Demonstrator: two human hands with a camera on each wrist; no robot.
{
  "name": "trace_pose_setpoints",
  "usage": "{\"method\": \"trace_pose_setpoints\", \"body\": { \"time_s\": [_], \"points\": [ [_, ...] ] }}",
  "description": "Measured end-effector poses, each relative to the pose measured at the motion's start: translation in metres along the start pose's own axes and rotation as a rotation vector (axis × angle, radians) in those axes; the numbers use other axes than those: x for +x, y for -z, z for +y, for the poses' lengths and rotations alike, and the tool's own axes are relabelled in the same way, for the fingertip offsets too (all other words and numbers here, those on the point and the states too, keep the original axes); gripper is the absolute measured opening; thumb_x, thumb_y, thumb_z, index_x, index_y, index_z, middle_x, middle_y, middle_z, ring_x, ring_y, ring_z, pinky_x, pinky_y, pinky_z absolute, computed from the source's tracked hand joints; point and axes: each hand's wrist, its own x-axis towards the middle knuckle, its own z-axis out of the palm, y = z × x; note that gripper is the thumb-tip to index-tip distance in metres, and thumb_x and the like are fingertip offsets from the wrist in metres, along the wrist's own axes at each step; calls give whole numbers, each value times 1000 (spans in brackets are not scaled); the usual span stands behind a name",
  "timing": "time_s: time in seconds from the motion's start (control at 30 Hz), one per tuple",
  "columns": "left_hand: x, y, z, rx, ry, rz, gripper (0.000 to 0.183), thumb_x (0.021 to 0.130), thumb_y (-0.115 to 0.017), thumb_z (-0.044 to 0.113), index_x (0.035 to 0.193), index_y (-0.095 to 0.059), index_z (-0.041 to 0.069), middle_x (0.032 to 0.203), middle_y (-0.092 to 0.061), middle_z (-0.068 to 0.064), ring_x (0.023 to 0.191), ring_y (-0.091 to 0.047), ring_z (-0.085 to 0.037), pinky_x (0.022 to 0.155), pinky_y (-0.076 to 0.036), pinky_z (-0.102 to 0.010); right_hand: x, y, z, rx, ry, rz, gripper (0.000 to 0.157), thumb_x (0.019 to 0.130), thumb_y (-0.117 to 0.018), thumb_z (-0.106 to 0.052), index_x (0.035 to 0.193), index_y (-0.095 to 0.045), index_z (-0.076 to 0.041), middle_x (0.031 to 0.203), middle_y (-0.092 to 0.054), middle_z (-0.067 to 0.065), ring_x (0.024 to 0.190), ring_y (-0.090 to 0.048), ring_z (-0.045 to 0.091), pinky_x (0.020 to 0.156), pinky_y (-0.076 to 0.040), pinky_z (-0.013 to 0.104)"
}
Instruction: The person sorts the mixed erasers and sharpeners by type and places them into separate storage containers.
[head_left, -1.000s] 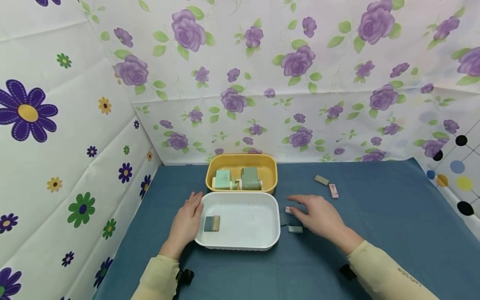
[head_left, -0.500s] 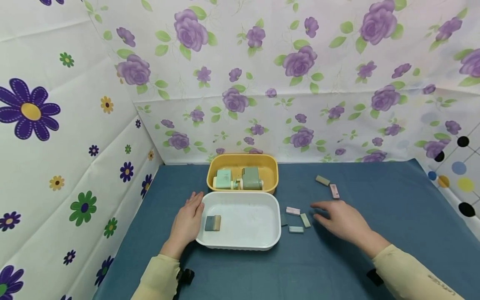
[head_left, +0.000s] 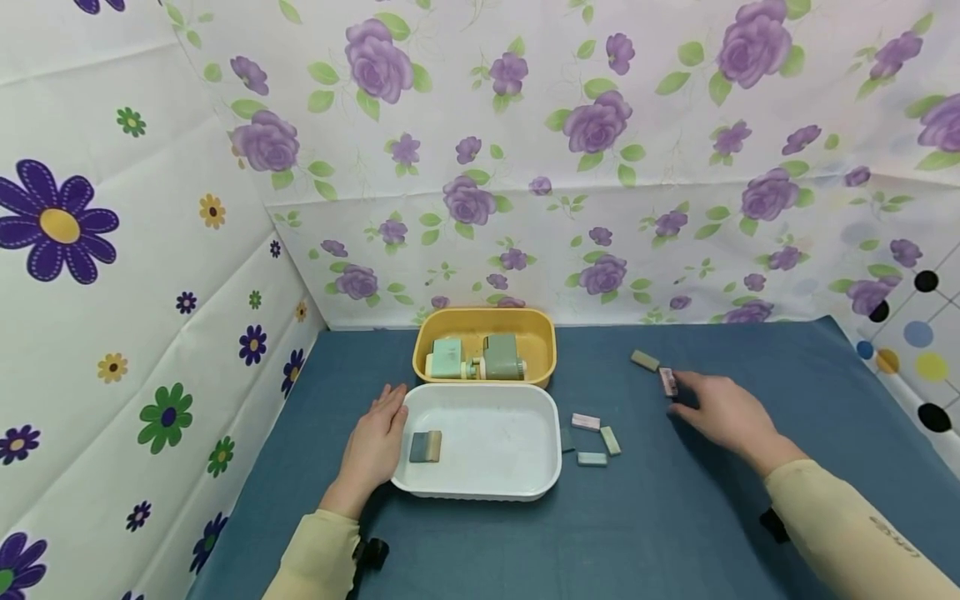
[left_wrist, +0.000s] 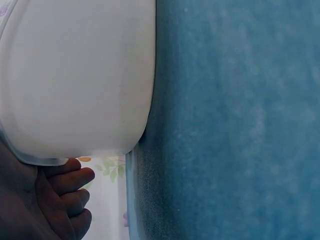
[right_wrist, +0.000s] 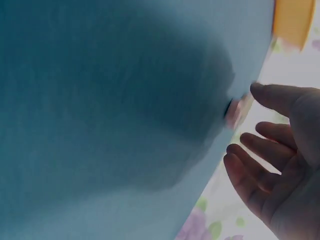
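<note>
A white plastic basin (head_left: 487, 487) stands on the blue cloth. My left hand (head_left: 375, 442) rests against its left rim with fingers straight; in the left wrist view the fingers (left_wrist: 75, 182) lie by the rim. Inside the basin, toward the left, sit a dark grey-blue block (head_left: 418, 447) and a tan block (head_left: 434, 447) side by side. Out to the right, my right hand (head_left: 727, 417) reaches to a small pink rectangular block (head_left: 667, 382), thumb and forefinger spread near it. The right wrist view shows a gap between the fingers and the pink block (right_wrist: 233, 114).
Behind the basin is a yellow basin (head_left: 540, 350) holding two green bottle-like items. A pale pink block (head_left: 586, 422), a light green block (head_left: 611, 441) and a pale grey-green block (head_left: 592, 459) lie right of the white basin. An olive block (head_left: 645, 360) lies farther back.
My right hand has moved right and then farther back, from the blocks beside the white basin to the pink block. My left hand has stayed at the basin's rim.
</note>
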Motion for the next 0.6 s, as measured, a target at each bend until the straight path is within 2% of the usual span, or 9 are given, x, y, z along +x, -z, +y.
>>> {"method": "trace_pose_setpoints", "body": {
  "time_s": [0.1, 0.23, 0.47, 0.6],
  "points": [
    [0, 0, 1, 0, 4, -5, 50, 118, -43, 23, 162, -43, -2, 165, -44, -19, 160, -29, -33, 131, -24, -55, 8, 4, 12, -20, 21, -54, 73, 98, -81, -26, 156, -49, 7, 153, -51, 36, 132, -56, 56, 100, -51, 72],
    [0, 1, 1, 1, 3, -5, 50, 118, -43, 23, 161, -43, -2, 165, -45, -20, 159, -29, -33, 131, -24, -55, 19, 5, 19, -48, 55, -111, 78, 99, -80, -24, 159, -44, 8, 160, -40, 37, 139, -47, 58, 106, -47, 72],
    [0, 1, 1, 2, 4, -17, 51, 118, -43, 24, 162, -43, -1, 165, -44, -19, 160, -28, -32, 132, -22, -52, 33, 6, 15, -61, 38, -160, 77, 99, -81, -23, 159, -44, 7, 160, -41, 36, 135, -51, 58, 102, -50, 71],
    [0, 1, 1, -1, 2, -12, 51, 118, -43, 24, 161, -43, -2, 165, -44, -20, 160, -29, -32, 132, -23, -53, 38, 6, 12, -65, 31, -165, 70, 98, -81, -19, 155, -49, 8, 148, -54, 36, 126, -58, 56, 97, -53, 69]
  ]
}}
